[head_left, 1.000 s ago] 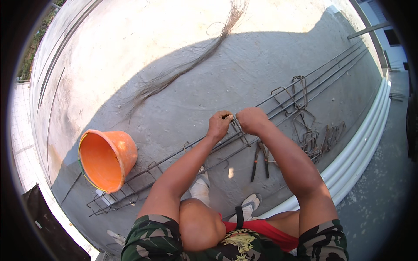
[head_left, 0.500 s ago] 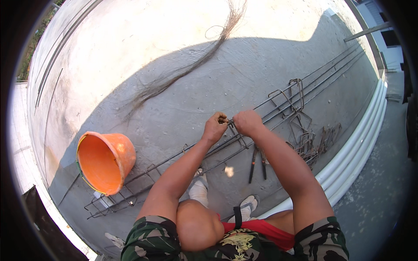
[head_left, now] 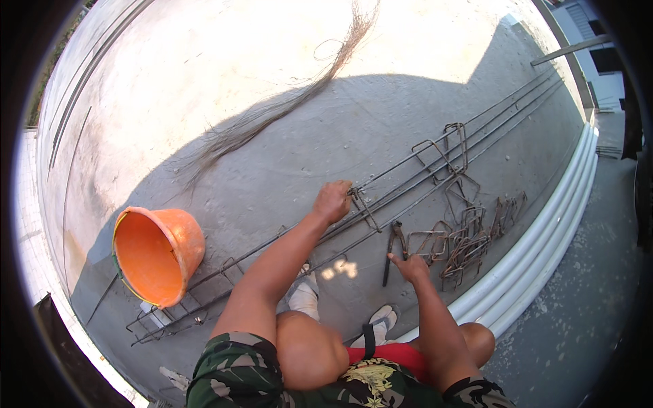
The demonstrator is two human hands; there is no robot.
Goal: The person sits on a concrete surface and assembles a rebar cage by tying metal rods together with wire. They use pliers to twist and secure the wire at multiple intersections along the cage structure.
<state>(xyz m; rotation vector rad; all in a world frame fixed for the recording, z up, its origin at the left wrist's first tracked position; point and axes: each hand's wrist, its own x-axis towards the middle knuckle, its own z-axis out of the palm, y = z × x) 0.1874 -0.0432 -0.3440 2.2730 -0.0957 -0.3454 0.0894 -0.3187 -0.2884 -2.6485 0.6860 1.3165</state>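
A long cage of thin steel rebar (head_left: 381,202) runs diagonally across the concrete floor in front of me. My left hand (head_left: 333,202) is closed at its far top bar, around the corner of a bent stirrup (head_left: 365,209); the fingertips and any tie wire in them are hidden. To the right and nearer, my right hand (head_left: 410,267) is at the handles of dark pincers (head_left: 397,234) lying on the floor. Its thumb reaches across to the left handle, while the fingers close over the right one.
Several loose stirrups (head_left: 466,245) are heaped right of the pincers, and others hang on the bars farther up. An orange bucket (head_left: 187,245) stands at the left by the cage's end. A bundle of thin wire (head_left: 272,115) lies beyond. White pipes (head_left: 544,258) run along the right.
My right hand has let go at the stirrup joint and come down, nearer me, to the pincers. My left hand has stayed at the joint.
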